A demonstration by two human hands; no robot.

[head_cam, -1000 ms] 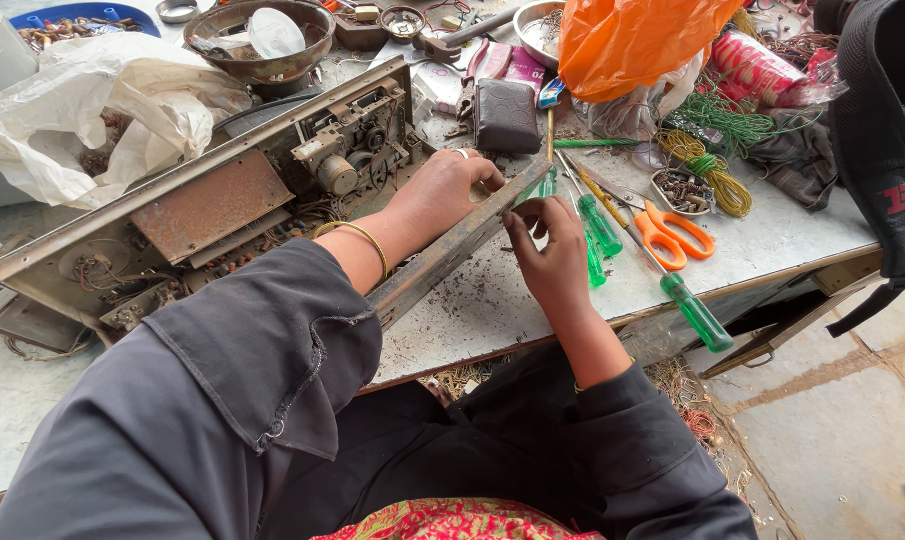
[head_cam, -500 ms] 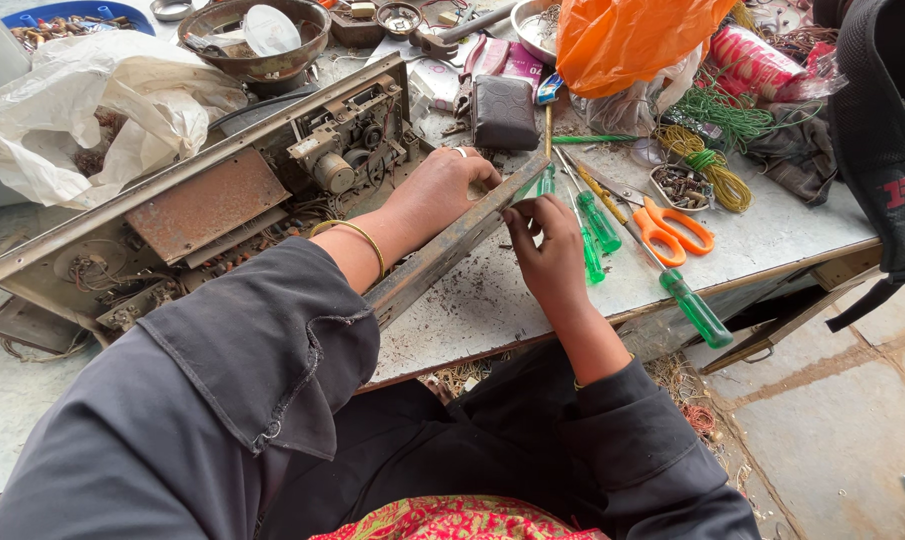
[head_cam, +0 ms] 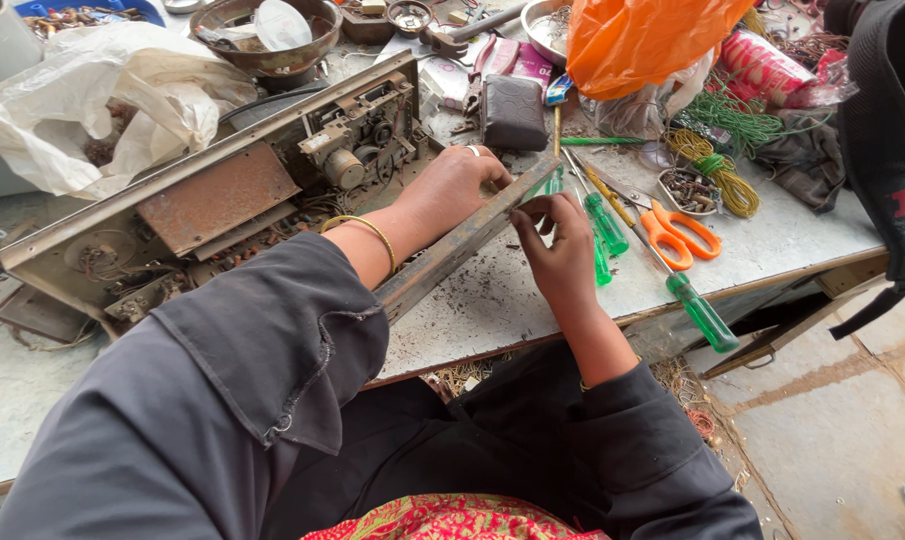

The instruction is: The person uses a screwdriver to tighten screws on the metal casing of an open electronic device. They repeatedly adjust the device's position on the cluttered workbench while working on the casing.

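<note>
An old open metal chassis (head_cam: 212,200) with rusty plates and exposed parts lies across the white table (head_cam: 772,250). My left hand (head_cam: 452,190), with a ring and a gold bangle, rests on the chassis's near edge and grips its rusty front rail (head_cam: 452,255). My right hand (head_cam: 562,250) pinches at the rail's right end, next to green-handled screwdrivers (head_cam: 607,225). Whether my right fingers hold a small tool or part is hidden.
Orange-handled scissors (head_cam: 677,235) and a long green screwdriver (head_cam: 702,315) lie to the right. Behind are an orange bag (head_cam: 642,45), a white plastic bag (head_cam: 102,100), a metal bowl (head_cam: 262,35), a dark pouch (head_cam: 512,115), wire coils (head_cam: 722,170) and a black backpack (head_cam: 887,150).
Both hands stay at the rail's right end; my right fingers have shifted slightly against it. The view has barely moved.
</note>
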